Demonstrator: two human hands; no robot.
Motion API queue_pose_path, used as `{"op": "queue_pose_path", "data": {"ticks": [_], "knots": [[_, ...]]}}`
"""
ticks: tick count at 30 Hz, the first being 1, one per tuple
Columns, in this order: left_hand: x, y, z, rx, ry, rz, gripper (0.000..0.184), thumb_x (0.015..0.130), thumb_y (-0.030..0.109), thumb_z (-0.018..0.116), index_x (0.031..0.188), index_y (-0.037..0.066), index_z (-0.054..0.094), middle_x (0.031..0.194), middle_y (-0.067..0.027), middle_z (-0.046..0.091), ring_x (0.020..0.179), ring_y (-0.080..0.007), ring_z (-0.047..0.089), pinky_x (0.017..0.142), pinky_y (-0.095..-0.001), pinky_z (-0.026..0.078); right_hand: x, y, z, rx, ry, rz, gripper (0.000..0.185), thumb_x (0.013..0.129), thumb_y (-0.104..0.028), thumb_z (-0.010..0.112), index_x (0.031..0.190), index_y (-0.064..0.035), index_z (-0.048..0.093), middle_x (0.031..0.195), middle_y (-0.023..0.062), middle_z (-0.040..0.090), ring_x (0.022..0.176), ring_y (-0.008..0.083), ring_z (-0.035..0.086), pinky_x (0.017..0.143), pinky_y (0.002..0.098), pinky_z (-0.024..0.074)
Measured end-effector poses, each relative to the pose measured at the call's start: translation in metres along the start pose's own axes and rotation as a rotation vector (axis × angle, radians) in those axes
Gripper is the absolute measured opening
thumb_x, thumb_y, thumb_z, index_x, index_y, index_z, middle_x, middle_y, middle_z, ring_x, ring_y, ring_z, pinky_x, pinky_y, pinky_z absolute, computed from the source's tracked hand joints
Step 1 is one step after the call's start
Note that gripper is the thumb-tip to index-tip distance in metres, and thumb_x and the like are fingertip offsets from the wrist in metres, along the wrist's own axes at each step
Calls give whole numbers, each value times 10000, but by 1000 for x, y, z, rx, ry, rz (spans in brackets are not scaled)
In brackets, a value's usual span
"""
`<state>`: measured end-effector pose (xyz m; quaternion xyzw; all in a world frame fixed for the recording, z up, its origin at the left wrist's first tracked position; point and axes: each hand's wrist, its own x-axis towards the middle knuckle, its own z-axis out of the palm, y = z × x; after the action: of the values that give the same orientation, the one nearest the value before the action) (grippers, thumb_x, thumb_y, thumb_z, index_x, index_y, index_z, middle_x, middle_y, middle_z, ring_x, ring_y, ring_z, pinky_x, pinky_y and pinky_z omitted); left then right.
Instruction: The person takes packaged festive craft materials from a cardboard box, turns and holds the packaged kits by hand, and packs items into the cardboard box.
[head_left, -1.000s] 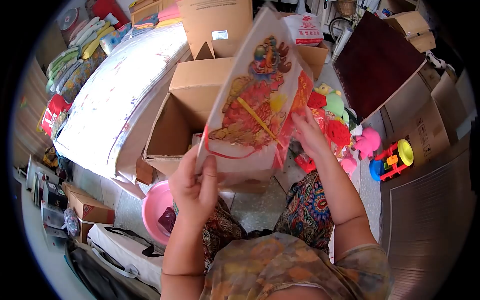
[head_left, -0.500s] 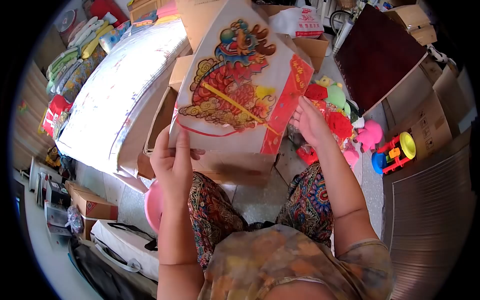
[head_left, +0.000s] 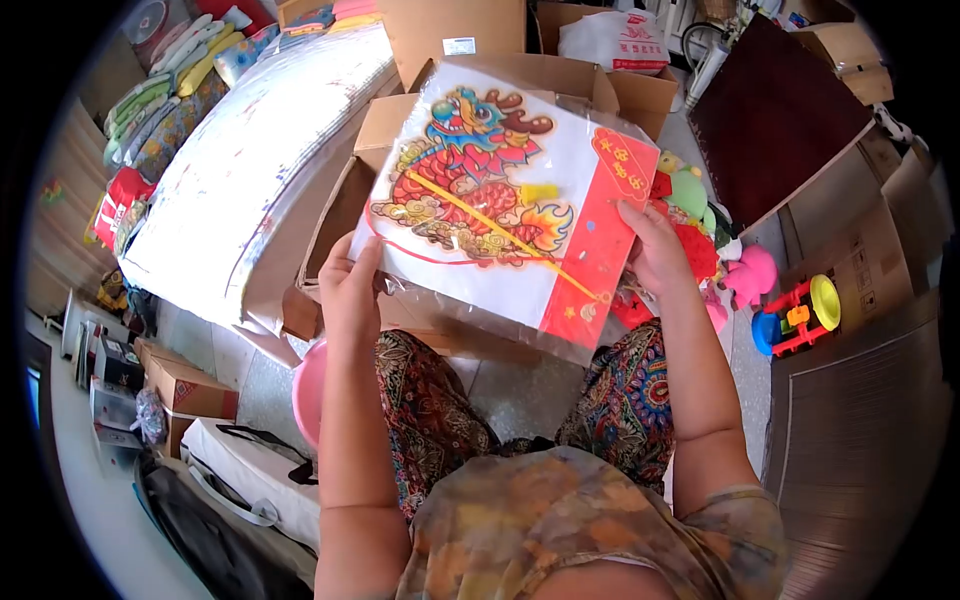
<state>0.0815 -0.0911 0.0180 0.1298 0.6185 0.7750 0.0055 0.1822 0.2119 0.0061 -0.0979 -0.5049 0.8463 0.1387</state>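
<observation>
I hold a flat, clear plastic packet (head_left: 480, 195) in front of me, above an open cardboard box (head_left: 335, 225). Its white sheet carries a colourful dragon, with a yellow stick lying slantwise and a red cord along the lower side. A red band with gold characters runs down the right side. My left hand (head_left: 350, 285) pinches the lower left corner, thumb on top. At the right edge my right hand (head_left: 658, 250) grips the red band, with some fingers hidden behind it. What the box contains is mostly hidden by the packet.
A mattress-like white bundle (head_left: 260, 150) lies to the left, near folded cloths (head_left: 165, 110). Soft toys (head_left: 750, 275) and a colourful plastic toy (head_left: 797, 314) sit on the right. A pink basin (head_left: 308, 395) stands by my left leg. A dark red board (head_left: 775, 120) leans behind.
The packet has tipped flatter and lower, toward me, so its picture now shows brightly and more of the box behind appears. Both hands keep their hold on it.
</observation>
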Motion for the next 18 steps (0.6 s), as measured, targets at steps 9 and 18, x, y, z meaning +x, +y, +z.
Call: {"op": "queue_pose_path", "data": {"ticks": [9,18], "knots": [[12,-33,-20,-377,-65,-279,199,820,95,523,997,6,531,813,-42,602,623,-82,549,533,-208,438,-6,-33,4,-2,63,-10,285,791,-185,572,1016,-21,515,913,62,587,753,128,590,659,258,490],[7,-65,2,-637,-163,-395,264,864,286,454,1002,62,470,810,-14,548,740,-147,540,701,-289,464,-35,-79,70,-834,297,-537,276,824,-98,511,1070,24,499,988,86,557,846,119,544,738,250,439]]}}
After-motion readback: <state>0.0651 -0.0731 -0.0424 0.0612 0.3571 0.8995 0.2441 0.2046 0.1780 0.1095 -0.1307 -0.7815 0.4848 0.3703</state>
